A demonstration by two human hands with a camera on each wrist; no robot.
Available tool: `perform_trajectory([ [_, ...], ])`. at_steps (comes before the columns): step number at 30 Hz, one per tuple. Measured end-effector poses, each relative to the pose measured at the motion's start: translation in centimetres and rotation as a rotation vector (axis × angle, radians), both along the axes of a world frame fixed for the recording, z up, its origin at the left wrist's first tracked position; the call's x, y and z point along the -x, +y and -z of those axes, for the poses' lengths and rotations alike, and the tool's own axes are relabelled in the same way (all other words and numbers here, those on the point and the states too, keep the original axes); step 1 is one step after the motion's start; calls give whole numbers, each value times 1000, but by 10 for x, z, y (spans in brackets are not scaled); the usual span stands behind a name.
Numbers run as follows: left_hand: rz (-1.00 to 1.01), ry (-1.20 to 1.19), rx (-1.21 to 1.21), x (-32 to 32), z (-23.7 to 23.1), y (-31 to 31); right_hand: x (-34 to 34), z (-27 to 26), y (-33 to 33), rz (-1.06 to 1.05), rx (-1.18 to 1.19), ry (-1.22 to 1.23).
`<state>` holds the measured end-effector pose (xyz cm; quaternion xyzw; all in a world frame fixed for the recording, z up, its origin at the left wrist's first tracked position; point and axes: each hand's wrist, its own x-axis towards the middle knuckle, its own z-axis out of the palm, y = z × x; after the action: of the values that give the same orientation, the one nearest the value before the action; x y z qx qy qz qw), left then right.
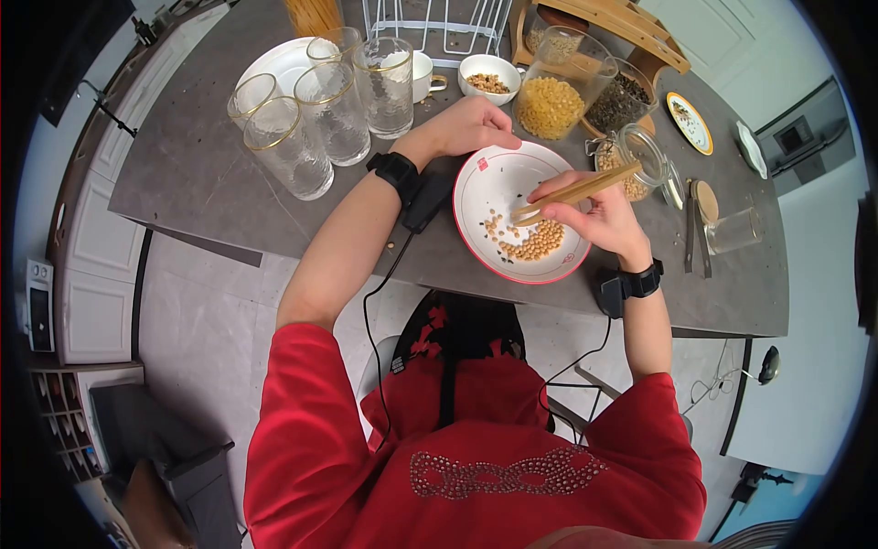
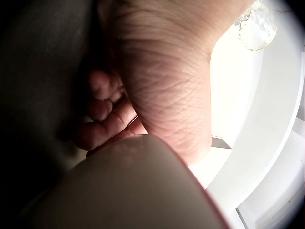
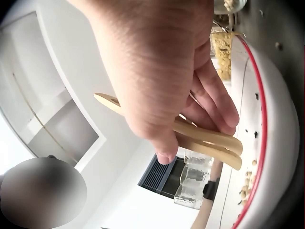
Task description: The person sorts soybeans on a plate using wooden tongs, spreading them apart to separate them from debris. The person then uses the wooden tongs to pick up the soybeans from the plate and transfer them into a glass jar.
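Observation:
A white bowl with a red rim (image 1: 483, 197) holds pale round beans (image 1: 535, 242) and a few small dark bits. My right hand (image 1: 599, 215) pinches wooden tongs (image 1: 585, 188) between thumb and fingers, tips low over the beans. In the right wrist view the tongs' tips (image 3: 233, 152) lie close together; whether a bean is between them I cannot tell. My left hand (image 1: 466, 126) lies at the bowl's upper left rim, and in the left wrist view its curled fingers (image 2: 107, 126) are beside the bowl's outer wall (image 2: 128, 186), thumb hidden.
Several gold-rimmed glasses (image 1: 334, 110) stand at the left. Behind the bowl are a small bowl of nuts (image 1: 489, 82), a container of yellow pieces (image 1: 551, 105) and one of dark pieces (image 1: 622, 101). An open glass jar (image 1: 640, 165) lies right, near dark metal tongs (image 1: 690, 238).

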<state>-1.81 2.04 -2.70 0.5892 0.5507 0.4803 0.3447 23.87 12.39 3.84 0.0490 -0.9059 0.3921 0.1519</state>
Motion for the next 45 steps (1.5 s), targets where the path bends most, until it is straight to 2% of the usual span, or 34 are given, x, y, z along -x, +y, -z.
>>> perform_trajectory([
  [5,7,47,2,3,1,4,3,2,0,7,14,-80],
  [8,-3,15,-1,-2,-4,0,4,7,3,30,-87,31],
  [10,0,15,4,-1,-2,0,1,9,15,268,-131,273],
  [12,1,18,2,0,-1,3,-4,2,23,649,136,468],
  [13,-5,38,-1,1,0,4,-5,-2,30,770,148,657],
  [14,-10,56,-2,2,2,5,-8,-8,42,905,108,727],
  [17,3,38,-2,-2,-6,-1,-18,-13,63,959,79,749],
  [19,13,40,1,0,-4,0,-16,-12,60,951,93,718],
  [21,18,46,-6,1,-3,4,-12,-9,58,717,235,599],
  [23,10,49,-13,3,2,5,-10,-7,45,643,251,527],
  [25,2,40,-3,0,-1,1,-8,-4,27,341,316,260],
  [27,-1,38,3,-1,-1,1,-5,0,11,204,205,117],
  [30,1,19,-33,0,-1,3,5,9,-1,22,81,50],
  [33,2,11,-5,-3,-5,-3,5,8,-7,-6,131,-57],
  [37,0,46,-10,0,-3,2,10,9,-7,-10,147,-55],
  [39,-2,51,-15,-1,-2,0,8,5,-6,67,-88,1],
  [40,-10,48,4,-1,-4,-1,6,8,-3,67,-84,-3],
  [43,-4,47,8,0,0,2,0,7,15,566,127,462],
  [44,2,49,-8,2,2,4,4,3,20,680,225,705],
  [45,-2,51,-12,4,0,4,-2,-2,35,882,144,746],
])
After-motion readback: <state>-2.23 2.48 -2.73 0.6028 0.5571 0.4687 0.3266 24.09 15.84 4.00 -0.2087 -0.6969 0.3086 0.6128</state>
